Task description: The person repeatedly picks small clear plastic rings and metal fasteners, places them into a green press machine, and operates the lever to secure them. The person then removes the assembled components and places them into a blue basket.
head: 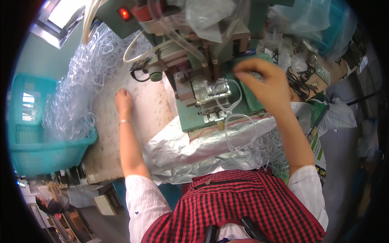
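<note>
A clear plastic eyeglass frame (228,113) without visible temples hangs at the work point of a green bench press (194,117). Its upper rim loop lies under two slender brown metal rods (210,68), and its lower loop sticks out over the silvery sheet. My right hand (266,80) is raised to the right of the rods, above a green tray (253,101) with small metal bits. Thumb and fingertips are close together and blurred; whether something tiny sits between them cannot be made out. On the worn tabletop, my left hand (123,101) rests with curled fingers, apart from the machine.
A large heap of clear plastic frames (88,70) spills into a turquoise basket (51,147) at left. More frames (270,148) lie by my lap beside the silvery sheet (173,139). Dark cables and scraps (301,79) clutter the right. Another person (50,197) is at lower left.
</note>
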The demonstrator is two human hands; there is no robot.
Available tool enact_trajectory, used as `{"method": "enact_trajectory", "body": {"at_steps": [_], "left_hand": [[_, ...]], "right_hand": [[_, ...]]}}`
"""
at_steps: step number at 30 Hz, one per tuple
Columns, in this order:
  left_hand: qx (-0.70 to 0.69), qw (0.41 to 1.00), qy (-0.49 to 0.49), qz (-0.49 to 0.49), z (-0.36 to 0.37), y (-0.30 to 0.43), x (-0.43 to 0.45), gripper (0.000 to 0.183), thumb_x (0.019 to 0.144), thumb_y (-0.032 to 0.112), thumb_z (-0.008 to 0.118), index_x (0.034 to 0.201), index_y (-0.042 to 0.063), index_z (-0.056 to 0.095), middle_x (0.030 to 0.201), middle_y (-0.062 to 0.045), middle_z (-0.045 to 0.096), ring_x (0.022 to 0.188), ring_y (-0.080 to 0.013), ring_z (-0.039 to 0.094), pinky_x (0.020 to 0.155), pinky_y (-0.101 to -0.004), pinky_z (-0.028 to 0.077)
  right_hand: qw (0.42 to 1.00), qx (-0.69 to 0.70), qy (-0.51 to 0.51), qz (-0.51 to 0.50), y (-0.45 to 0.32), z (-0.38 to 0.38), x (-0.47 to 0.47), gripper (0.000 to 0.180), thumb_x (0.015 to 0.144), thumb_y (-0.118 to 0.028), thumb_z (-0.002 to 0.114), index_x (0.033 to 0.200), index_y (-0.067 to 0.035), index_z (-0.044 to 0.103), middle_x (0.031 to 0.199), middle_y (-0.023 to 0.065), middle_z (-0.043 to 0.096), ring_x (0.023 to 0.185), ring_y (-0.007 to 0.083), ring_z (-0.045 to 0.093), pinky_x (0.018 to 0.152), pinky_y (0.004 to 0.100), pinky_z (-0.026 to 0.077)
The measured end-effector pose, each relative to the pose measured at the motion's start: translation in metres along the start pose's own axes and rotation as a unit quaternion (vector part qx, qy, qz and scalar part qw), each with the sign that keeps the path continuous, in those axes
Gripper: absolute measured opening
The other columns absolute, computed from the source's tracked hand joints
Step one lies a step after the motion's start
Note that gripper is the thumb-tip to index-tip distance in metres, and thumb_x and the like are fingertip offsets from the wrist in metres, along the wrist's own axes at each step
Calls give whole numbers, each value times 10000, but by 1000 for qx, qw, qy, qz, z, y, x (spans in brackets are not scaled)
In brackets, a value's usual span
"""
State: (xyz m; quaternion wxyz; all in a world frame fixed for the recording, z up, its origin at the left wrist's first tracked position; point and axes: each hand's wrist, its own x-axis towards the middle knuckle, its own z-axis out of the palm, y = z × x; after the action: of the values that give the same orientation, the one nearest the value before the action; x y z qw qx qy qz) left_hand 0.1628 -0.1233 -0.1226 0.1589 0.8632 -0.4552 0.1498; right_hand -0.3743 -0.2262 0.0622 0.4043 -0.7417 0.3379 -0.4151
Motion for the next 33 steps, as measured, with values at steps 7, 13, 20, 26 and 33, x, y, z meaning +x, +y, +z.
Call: {"method": "enact_trajectory", "body": {"at_steps": [7, 13, 20, 26, 33], "left_hand": [[-242, 966, 81, 32, -93, 98, -107, 182, 983, 156, 627, 1020, -9, 693, 923, -122, 688, 798, -254, 646, 745, -345, 515], [-681, 694, 163, 168, -229, 246, -103, 89, 999, 21, 599, 1087, 10, 586, 965, -106, 670, 841, -145, 639, 764, -245, 544], [-607, 732, 199, 237, -232, 269, -73, 165, 999, 8, 584, 1156, -11, 538, 1067, -189, 682, 933, -240, 698, 770, -392, 636], [-662, 680, 199, 244, -259, 287, -116, 148, 974, -68, 554, 1112, -15, 552, 1010, -174, 679, 858, -245, 679, 754, -371, 603], [-691, 680, 176, 171, -233, 279, -84, 226, 918, -123, 645, 1056, -9, 506, 1032, -157, 665, 980, -233, 698, 896, -338, 574]], "right_hand": [[990, 143, 14, 12, 11, 40, 3, 422, 823, -49, 744, 1212, 21, 594, 924, 96, 732, 871, 164, 694, 816, 294, 517], [979, 201, -21, 41, 3, 40, 7, 500, 814, -43, 757, 1274, -14, 561, 896, 61, 732, 846, 102, 657, 781, 273, 502], [965, 260, 22, 36, 5, 55, -1, 572, 788, -16, 787, 1298, 10, 530, 887, 58, 724, 867, 98, 646, 820, 254, 494], [950, 299, 80, 29, 4, 68, -4, 624, 777, -10, 804, 1324, 28, 505, 864, 42, 696, 856, 90, 638, 807, 238, 490], [942, 325, 85, 7, 0, 70, -3, 646, 755, 67, 793, 1332, 33, 503, 889, 40, 690, 865, 81, 639, 798, 232, 510]]}}
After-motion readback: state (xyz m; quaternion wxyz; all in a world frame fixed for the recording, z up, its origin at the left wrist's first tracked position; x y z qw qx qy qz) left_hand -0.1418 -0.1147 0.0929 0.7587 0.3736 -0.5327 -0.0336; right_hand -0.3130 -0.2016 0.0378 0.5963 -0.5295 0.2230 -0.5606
